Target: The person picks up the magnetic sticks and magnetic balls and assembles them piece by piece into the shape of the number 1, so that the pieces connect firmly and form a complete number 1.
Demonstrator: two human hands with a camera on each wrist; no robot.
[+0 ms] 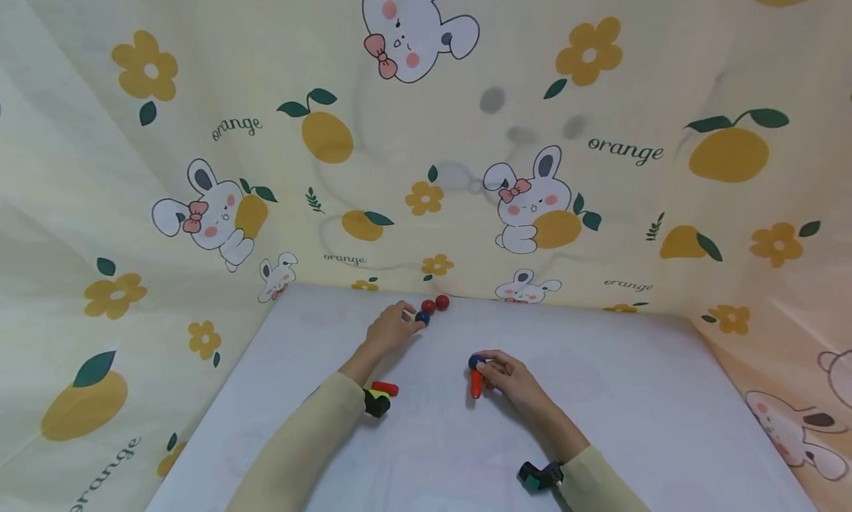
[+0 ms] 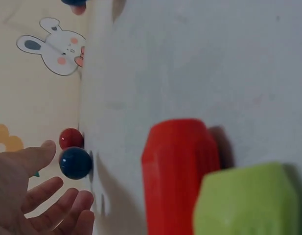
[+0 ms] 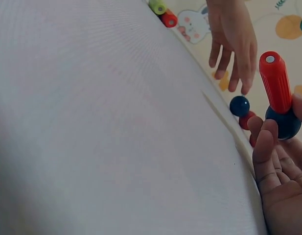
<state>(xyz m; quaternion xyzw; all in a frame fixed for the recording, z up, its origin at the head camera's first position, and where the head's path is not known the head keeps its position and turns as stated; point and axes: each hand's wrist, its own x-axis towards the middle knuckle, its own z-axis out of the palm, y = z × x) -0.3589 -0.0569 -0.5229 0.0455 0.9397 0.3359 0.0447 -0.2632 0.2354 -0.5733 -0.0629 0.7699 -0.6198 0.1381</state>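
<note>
My right hand [image 1: 515, 382] pinches a dark blue ball [image 1: 475, 361] between thumb and fingers. Joined to that ball is a red ribbed rod [image 3: 276, 83], with a small pale dot on its free end. Farther back, my left hand [image 1: 391, 328] reaches to another dark blue ball [image 2: 76, 163] on the table. Its fingers and thumb are spread, with the fingertips close to that ball; whether they touch it I cannot tell. Two red balls [image 1: 442, 302] lie just behind this blue ball.
A second red rod [image 2: 177, 171] and a yellow-green rod [image 2: 248, 200] lie side by side on the white table [image 1: 599, 423], by the left wrist. A printed cloth [image 1: 399, 127] with rabbits and oranges hangs behind the table's back edge. Both wrists wear dark devices [image 1: 541, 476].
</note>
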